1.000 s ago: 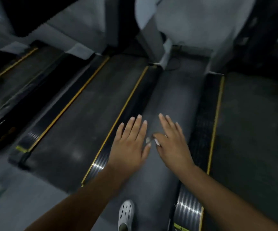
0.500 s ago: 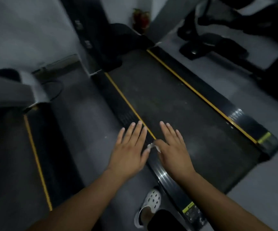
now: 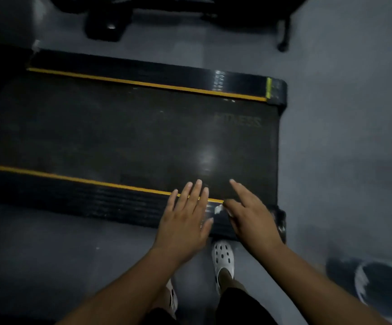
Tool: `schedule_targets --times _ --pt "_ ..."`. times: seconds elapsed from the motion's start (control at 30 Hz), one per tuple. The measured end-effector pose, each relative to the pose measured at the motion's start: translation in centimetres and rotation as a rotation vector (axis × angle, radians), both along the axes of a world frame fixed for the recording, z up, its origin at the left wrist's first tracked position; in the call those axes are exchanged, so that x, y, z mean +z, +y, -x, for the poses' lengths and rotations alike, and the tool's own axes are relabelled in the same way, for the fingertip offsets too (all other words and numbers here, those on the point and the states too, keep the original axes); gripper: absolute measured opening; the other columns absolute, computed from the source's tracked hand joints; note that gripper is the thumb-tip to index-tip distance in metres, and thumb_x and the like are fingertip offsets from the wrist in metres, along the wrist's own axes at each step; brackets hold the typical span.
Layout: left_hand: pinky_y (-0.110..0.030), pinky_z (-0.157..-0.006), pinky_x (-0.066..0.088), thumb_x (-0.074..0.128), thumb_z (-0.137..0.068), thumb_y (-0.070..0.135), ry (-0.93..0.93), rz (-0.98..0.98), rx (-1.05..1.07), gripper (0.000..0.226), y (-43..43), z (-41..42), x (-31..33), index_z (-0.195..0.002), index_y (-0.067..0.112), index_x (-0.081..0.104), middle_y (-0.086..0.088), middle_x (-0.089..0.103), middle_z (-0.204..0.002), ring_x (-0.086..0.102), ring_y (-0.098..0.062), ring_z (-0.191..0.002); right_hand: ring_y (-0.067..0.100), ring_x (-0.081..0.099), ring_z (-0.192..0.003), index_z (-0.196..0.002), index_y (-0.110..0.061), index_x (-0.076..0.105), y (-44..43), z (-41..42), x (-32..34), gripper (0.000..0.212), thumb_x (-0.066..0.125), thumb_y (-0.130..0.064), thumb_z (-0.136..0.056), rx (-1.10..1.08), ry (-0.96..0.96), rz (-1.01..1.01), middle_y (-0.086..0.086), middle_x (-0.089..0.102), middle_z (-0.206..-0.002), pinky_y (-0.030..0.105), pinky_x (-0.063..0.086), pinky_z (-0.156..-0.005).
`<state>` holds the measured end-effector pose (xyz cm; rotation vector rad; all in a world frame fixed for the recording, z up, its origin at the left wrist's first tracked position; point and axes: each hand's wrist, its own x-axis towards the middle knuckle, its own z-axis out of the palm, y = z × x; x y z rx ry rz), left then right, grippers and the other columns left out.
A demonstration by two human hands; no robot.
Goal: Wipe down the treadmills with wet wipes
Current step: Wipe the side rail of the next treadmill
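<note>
The treadmill (image 3: pixel 120 137) lay flat under and beyond both hands, a black belt between two yellow-edged side rails. Its end was just right of the right hand (image 3: pixel 251 219), and the near rail passed beneath the left hand (image 3: pixel 185 221). The wet wipe (image 3: pixel 218 209), a small crumpled white scrap, sat pinched under the right thumb, between the hands, over that rail.

The left hand (image 3: pixel 185 219) reaches forward flat and spread; right hand (image 3: pixel 252 215) beside it pinches a white wipe (image 3: pixel 218 209)
</note>
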<state>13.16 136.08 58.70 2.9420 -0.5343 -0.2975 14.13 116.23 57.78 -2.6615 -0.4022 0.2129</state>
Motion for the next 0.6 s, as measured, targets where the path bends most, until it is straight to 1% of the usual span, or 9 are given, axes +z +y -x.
schedule_targets --times 0.07,0.13,0.2,0.27,0.33,0.4,0.47,0.53,0.6 --pt "-0.049 -0.119 0.019 0.037 -0.097 0.050 0.012 0.016 -0.126 0.069 -0.8 -0.6 -2.8 -0.154 0.012 0.037 -0.010 0.028 -0.164 0.028 -0.026 -0.151 0.036 0.053 -0.132 -0.088 -0.014 0.065 -0.7 1.8 -2.0 0.010 0.073 -0.010 -0.084 -0.115 0.010 0.019 0.017 0.048 -0.150 0.044 0.055 -0.095" --pt "-0.049 -0.119 0.018 0.037 -0.096 0.051 0.038 0.022 -0.238 0.069 -1.8 -0.8 -5.7 -0.153 0.012 0.039 -0.010 0.030 -0.163 0.030 -0.027 -0.150 0.036 0.054 -0.132 -0.087 -0.013 0.066 -1.4 3.7 -4.2 0.003 0.068 -0.014 -0.085 -0.220 0.014 0.043 0.018 0.050 -0.149 0.042 0.052 -0.094" --pt "-0.048 -0.119 0.018 0.037 -0.096 0.051 0.048 0.042 -0.305 0.069 -2.6 -0.6 -8.5 -0.153 0.011 0.041 -0.010 0.030 -0.163 0.030 -0.028 -0.150 0.035 0.054 -0.132 -0.087 -0.012 0.067 -2.1 5.6 -6.8 0.006 0.072 -0.011 -0.082 -0.302 0.044 0.064 0.018 0.050 -0.148 0.040 0.052 -0.094" --pt "-0.048 -0.119 0.018 0.036 -0.097 0.050 0.054 0.065 -0.342 0.069 -3.8 -0.2 -11.6 -0.154 0.011 0.039 -0.011 0.030 -0.163 0.030 -0.028 -0.150 0.033 0.054 -0.132 -0.089 -0.012 0.069 -2.8 7.1 -9.9 0.010 0.074 -0.009 -0.082 -0.362 0.079 0.083 0.016 0.050 -0.149 0.038 0.054 -0.091" --pt "-0.048 -0.119 0.019 0.035 -0.097 0.049 0.056 0.072 -0.363 0.069 -5.2 0.1 -15.3 -0.154 0.011 0.037 -0.011 0.030 -0.163 0.029 -0.027 -0.150 0.031 0.055 -0.130 -0.093 -0.013 0.070 -3.8 8.2 -13.8 0.010 0.072 -0.008 -0.084 -0.387 0.103 0.090 0.014 0.050 -0.149 0.036 0.054 -0.090" --pt "-0.050 -0.120 0.025 0.032 -0.098 0.049 0.075 0.055 -0.377 0.068 -6.8 0.5 -19.5 -0.153 0.010 0.038 -0.012 0.031 -0.162 0.030 -0.027 -0.150 0.029 0.056 -0.129 -0.095 -0.013 0.071 -5.0 8.7 -18.2 0.011 0.071 -0.009 -0.085 -0.392 0.112 0.103 0.012 0.050 -0.149 0.035 0.055 -0.089" --pt "-0.051 -0.119 0.031 0.029 -0.097 0.048 0.102 0.011 -0.400 0.067 -8.2 0.7 -24.3 -0.151 0.009 0.042 -0.012 0.035 -0.160 0.035 -0.027 -0.148 0.028 0.054 -0.131 -0.098 -0.014 0.070 -6.3 9.0 -22.4 0.013 0.070 -0.010 -0.086 -0.406 0.151 0.119 0.010 0.048 -0.151 0.039 0.056 -0.090" --pt "-0.050 -0.118 0.031 0.029 -0.097 0.045 0.103 -0.025 -0.398 0.067 -9.4 0.6 -29.4 -0.150 0.009 0.045 -0.012 0.037 -0.159 0.037 -0.027 -0.146 0.031 0.056 -0.129 -0.098 -0.013 0.070 -7.9 8.3 -26.5 0.016 0.072 -0.008 -0.083 -0.424 0.136 0.116 0.012 0.049 -0.150 0.041 0.057 -0.089" --pt "-0.048 -0.120 0.026 0.027 -0.097 0.043 0.080 -0.033 -0.404 0.065 -10.6 0.1 -34.3 -0.151 0.009 0.044 -0.011 0.036 -0.160 0.035 -0.026 -0.148 0.033 0.059 -0.124 -0.096 -0.010 0.070 -9.8 6.6 -30.7 0.016 0.071 -0.006 -0.081 -0.448 0.071 0.121 0.014 0.052 -0.147 0.041 0.055 -0.089"
